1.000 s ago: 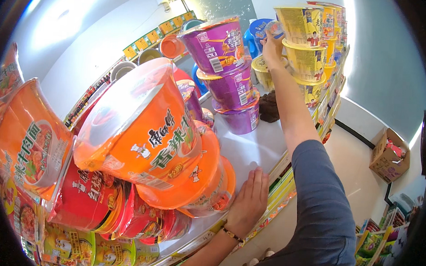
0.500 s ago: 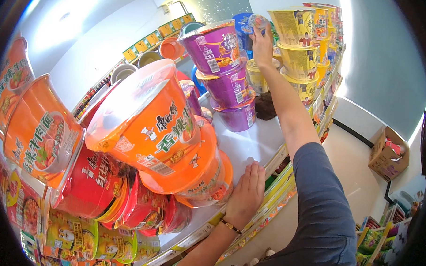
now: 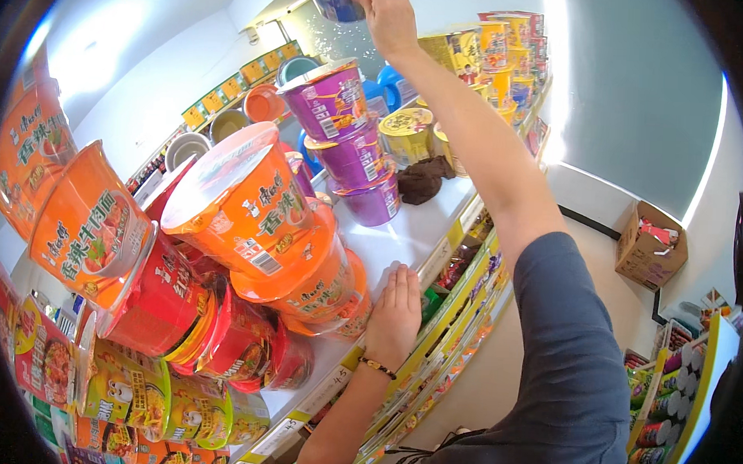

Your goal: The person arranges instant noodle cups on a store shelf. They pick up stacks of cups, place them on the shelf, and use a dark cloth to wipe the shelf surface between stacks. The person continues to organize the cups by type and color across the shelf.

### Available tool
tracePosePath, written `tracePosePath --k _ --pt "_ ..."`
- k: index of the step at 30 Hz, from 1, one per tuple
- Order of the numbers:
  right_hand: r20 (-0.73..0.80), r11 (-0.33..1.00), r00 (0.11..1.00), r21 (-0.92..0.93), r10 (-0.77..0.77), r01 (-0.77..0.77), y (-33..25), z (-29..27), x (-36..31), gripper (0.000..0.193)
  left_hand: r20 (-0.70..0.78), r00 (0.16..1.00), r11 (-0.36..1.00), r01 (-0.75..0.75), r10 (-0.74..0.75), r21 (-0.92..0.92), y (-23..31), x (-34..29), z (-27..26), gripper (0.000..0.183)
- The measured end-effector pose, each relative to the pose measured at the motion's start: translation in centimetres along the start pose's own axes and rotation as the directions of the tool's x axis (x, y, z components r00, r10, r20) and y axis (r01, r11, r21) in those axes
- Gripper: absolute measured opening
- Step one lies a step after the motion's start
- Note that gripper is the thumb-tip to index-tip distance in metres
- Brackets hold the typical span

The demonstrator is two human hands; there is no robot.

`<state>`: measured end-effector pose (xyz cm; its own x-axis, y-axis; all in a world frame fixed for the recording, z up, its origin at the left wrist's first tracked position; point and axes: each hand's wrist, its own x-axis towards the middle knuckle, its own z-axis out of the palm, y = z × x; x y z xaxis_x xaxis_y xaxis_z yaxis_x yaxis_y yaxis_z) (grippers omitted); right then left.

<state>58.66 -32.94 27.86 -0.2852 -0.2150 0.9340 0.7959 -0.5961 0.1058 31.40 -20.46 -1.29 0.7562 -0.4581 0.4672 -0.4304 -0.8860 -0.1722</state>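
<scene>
A right hand (image 3: 391, 24) grips a blue tub (image 3: 337, 6) at the upper edge of the view, above and beyond a stack of purple tubs (image 3: 354, 156) in a shop. Fingers and thumb close on the right side of the round, smooth-walled tub, which is raised clear of the white shelf (image 3: 412, 233). The view's border slices off the tub's top and the fingertips; its curved lower end faces down the frame, but how its long axis leans cannot be told. The left hand (image 3: 395, 306), a beaded bracelet (image 3: 377, 368) at its wrist, lies flat near the shelf's front edge, fingers straight, close together and holding nothing, beside the glossy, film-wrapped orange tubs (image 3: 242, 199). The purple tubs, tapering toward their bases, stand three high. Near them sit a squat, round-lidded yellow tub (image 3: 407, 143) and a soft, crumpled dark brown bundle (image 3: 422, 181), its kind hard to make out. The right forearm, bare below a grey-blue sleeve (image 3: 560, 345), hides part of the yellow stacks behind it. An open cardboard box (image 3: 644, 262) rests on the floor at right.
</scene>
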Motion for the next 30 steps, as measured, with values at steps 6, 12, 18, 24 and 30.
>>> tracePosePath --k 6,12,18,24,30 --pt "-0.059 0.979 0.998 -0.202 -0.015 0.002 4.5 -6.8 5.8 0.039 -0.008 1.000 1.000 -0.019 0.019 -0.007 0.0 -0.1 0.0 0.057" --pt "-0.053 0.906 0.987 -0.392 0.153 -0.162 10.6 -16.5 6.0 0.037 0.013 0.999 0.997 -0.034 0.033 0.070 0.3 0.1 -0.5 0.044" --pt "-0.005 0.872 0.953 -0.403 0.302 -0.278 12.9 -19.3 4.8 0.028 0.040 0.998 0.997 -0.043 0.041 0.064 0.2 0.1 -0.7 0.048" --pt "0.105 0.839 0.934 -0.482 0.343 -0.254 14.4 -16.3 4.7 0.025 0.035 0.998 0.998 -0.046 0.045 0.033 0.2 0.2 -0.8 0.051" --pt "0.244 0.876 0.920 -0.451 0.305 -0.171 19.8 -13.7 3.6 0.032 0.047 0.997 0.995 -0.059 0.055 0.078 0.2 0.3 -0.3 0.058"
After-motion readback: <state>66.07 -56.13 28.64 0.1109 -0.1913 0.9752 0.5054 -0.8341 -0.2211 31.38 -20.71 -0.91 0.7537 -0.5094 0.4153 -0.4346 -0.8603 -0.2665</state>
